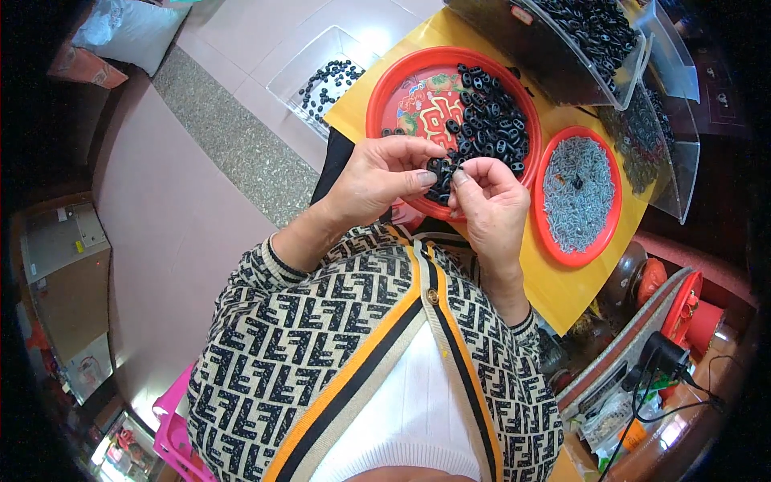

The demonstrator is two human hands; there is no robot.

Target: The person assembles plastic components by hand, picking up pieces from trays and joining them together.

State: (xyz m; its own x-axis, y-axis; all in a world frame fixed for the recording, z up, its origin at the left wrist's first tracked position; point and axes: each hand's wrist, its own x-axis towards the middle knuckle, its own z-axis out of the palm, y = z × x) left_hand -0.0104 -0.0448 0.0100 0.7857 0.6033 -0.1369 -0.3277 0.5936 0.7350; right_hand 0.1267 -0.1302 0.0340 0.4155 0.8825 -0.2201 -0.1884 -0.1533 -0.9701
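At the left, on the floor, a clear plastic tub point(325, 48) held scattered small black pieces. Next came the left hand point(371, 178), its grip pinched nearly closed, thumb and fingers holding a black oval piece point(436, 165) over the near edge of a round red tray point(450, 55). Just beside it, the right hand point(494, 207) had thumb and forefinger drawn close together; what that grip had hold of, if anything, I could not tell. Beyond the fingers, a heap of black two-holed pieces point(496, 120) filled the tray's right side. Further right on the yellow tabletop point(554, 297), an oval red tray point(549, 233) held silvery metal pieces point(574, 213), with a clear bin point(554, 60) of black pieces behind it
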